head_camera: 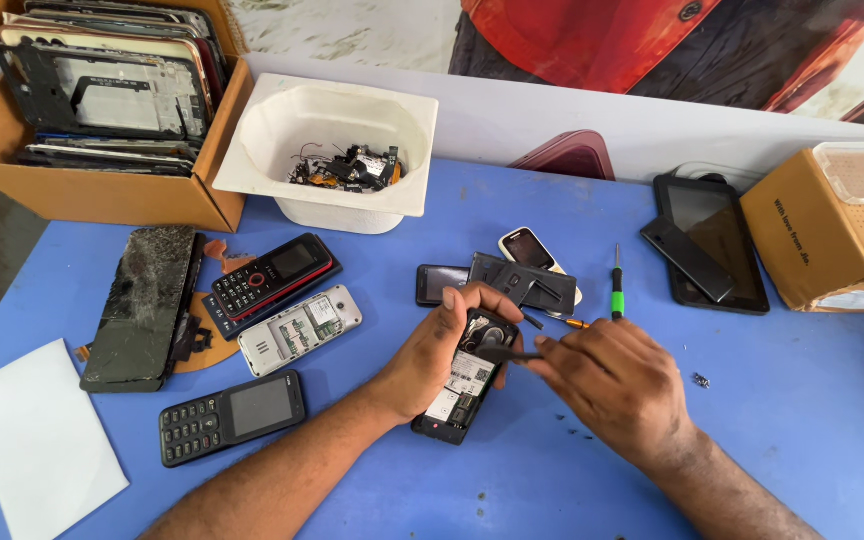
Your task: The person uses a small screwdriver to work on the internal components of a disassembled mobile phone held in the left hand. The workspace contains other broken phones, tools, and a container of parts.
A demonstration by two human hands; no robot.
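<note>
My left hand (439, 345) grips a small black phone (462, 392) with its back cover off, held just above the blue table (772, 410). Its inner label and circuit parts face up. My right hand (607, 380) pinches a thin dark tool (512, 353) whose tip rests on the upper part of the open phone. A black back cover (524, 282) lies just behind the hands. A green-handled screwdriver (616, 285) lies beyond my right hand.
Several keypad phones (277, 280) and a cracked screen (142, 305) lie to the left. A white tub (330, 150) holds small parts. A cardboard box (102, 120) of phone frames stands far left, a tablet (710, 240) and a carton (832, 230) right. White sheet (40, 440) at front left.
</note>
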